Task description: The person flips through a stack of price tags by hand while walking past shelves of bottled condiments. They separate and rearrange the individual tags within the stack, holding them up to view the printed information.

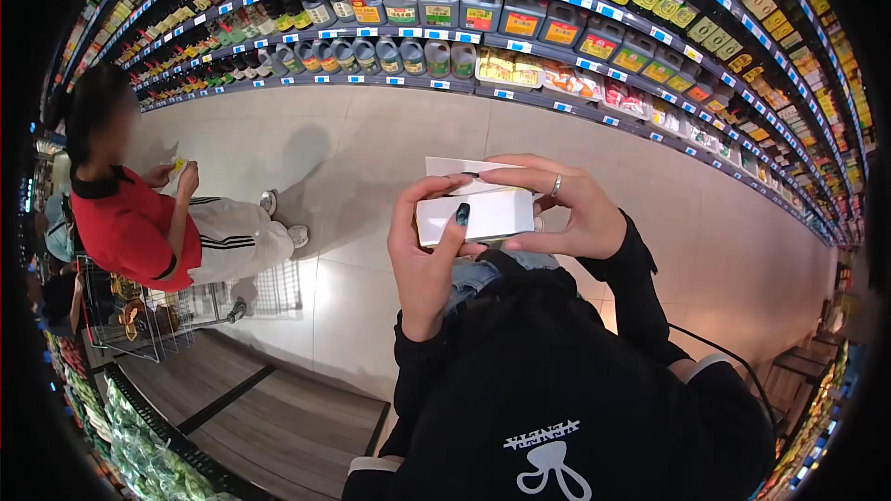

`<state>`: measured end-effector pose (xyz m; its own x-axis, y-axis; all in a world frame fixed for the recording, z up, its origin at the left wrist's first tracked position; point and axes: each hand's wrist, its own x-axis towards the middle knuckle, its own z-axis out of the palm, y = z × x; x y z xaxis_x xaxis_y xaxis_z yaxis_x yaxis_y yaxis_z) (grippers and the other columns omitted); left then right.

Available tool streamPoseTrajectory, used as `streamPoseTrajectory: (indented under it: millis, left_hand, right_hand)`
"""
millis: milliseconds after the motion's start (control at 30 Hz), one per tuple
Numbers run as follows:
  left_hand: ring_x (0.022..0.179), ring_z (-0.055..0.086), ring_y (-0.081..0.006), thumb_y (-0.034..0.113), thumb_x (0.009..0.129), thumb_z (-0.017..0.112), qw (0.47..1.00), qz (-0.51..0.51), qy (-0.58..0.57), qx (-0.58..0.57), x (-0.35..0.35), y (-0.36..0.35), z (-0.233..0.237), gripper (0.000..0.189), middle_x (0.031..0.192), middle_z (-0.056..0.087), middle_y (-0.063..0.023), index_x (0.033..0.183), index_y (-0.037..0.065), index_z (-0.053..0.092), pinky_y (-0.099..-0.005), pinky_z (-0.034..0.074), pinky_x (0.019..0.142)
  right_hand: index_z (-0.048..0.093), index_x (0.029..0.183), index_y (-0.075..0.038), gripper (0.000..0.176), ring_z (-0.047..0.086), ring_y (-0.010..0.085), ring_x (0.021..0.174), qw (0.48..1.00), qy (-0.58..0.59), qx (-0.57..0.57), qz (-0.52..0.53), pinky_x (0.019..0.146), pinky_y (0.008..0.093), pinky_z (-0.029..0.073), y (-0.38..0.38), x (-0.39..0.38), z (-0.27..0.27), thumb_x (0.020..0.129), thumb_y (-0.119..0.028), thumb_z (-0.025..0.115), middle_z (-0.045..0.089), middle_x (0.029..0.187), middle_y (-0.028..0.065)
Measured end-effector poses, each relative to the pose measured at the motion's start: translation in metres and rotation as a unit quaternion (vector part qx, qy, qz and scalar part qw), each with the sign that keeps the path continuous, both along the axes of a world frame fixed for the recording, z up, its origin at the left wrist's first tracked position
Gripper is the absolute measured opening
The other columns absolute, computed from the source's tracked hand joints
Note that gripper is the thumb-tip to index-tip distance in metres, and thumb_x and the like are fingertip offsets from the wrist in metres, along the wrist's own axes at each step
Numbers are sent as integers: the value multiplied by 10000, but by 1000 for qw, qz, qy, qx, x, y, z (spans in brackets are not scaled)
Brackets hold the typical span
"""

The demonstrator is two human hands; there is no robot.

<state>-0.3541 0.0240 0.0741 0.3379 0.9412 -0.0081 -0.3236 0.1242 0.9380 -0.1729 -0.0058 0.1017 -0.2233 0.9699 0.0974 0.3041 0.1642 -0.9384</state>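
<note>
A small white box (pixel 497 214) is held between my two hands in front of my body. My left hand (pixel 418 246) wraps its left end, the dark-nailed thumb pressed on the white face and the fingers curled over the far edge. At the right end, my right hand (pixel 587 211), with a ring on one finger, grips the box between the fingers above and the thumb below. A white panel (pixel 442 166) sticks up beyond the fingers, behind the near face. The underside of the box is mostly hidden.
Shelves of bottles and jugs (pixel 436 7) curve across the far side of the aisle. On the left, a person in a red shirt (pixel 135 232) holds a small yellow-and-white item (pixel 178 165) beside a wire shopping cart (pixel 176 327). Bagged greens (pixel 139 441) lie at lower left.
</note>
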Motion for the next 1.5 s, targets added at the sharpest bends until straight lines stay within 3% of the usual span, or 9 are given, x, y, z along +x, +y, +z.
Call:
streamPoseTrajectory:
  millis: [200,333,400,500,600,1000,1333,1400,1500]
  left_hand:
    - [1018,510,-190,35,785,558,999,-13,-30,-3,2,2,-7,322,1127,505,-134,1088,15,451,-216,544,643]
    - [982,535,-178,36,785,568,996,-16,-27,87,5,-2,-10,309,1116,507,-122,1074,24,460,-202,537,624]
    - [960,547,-157,42,778,579,996,-10,-23,86,6,-4,-9,308,1095,516,-108,1065,32,468,-188,533,593]
    - [846,606,-180,101,868,506,999,7,-10,-33,3,-9,-10,263,1002,523,-125,1088,-12,417,-245,563,569]
    - [800,618,-177,131,885,487,999,33,-17,-32,4,-13,-10,270,954,519,-121,1090,-27,408,-242,559,535]
    - [705,611,-135,106,872,495,996,85,-29,-7,6,-17,-14,280,932,528,-105,1108,-14,402,-196,516,423]
    - [724,608,-157,90,883,479,996,86,-34,1,3,-18,-11,255,937,523,-119,1097,-14,389,-226,535,468]
    - [736,609,-166,81,880,475,996,90,-30,-6,4,-18,-8,258,942,516,-124,1100,-21,387,-223,541,484]
    - [694,599,-150,83,880,471,993,120,13,13,8,-20,-7,264,943,514,-128,1104,-24,383,-204,528,459]
  right_hand:
    - [579,1093,-105,395,566,186,974,1000,19,-21,-10,731,259,500,1,4,-4,708,-99,667,505,1199,89]
    - [608,1040,-90,296,579,144,893,998,53,3,-33,665,228,480,0,2,-11,746,-113,636,546,1143,83]
    - [627,970,-36,188,566,87,775,997,50,-6,-53,590,207,440,1,4,-16,817,-141,592,610,1004,78]
    - [621,922,28,219,531,50,660,987,117,-40,-103,541,207,412,-2,-1,-28,865,-175,560,640,864,70]
    - [608,917,62,273,539,40,637,978,139,-59,-147,543,197,425,-3,-7,-28,875,-202,556,642,798,66]
    - [599,993,32,274,551,19,659,971,168,-76,-155,558,165,432,-10,-16,-26,827,-185,622,638,815,47]
    - [561,1037,44,314,575,39,694,974,171,-97,-108,587,180,455,-13,-14,-29,818,-170,629,643,852,78]
    - [546,1036,52,321,596,55,702,985,113,-106,-81,595,184,465,-14,-15,-25,815,-165,632,644,871,96]
    - [525,1040,66,317,609,72,695,971,168,-131,-105,590,186,485,-14,-21,-34,824,-148,618,641,876,118]
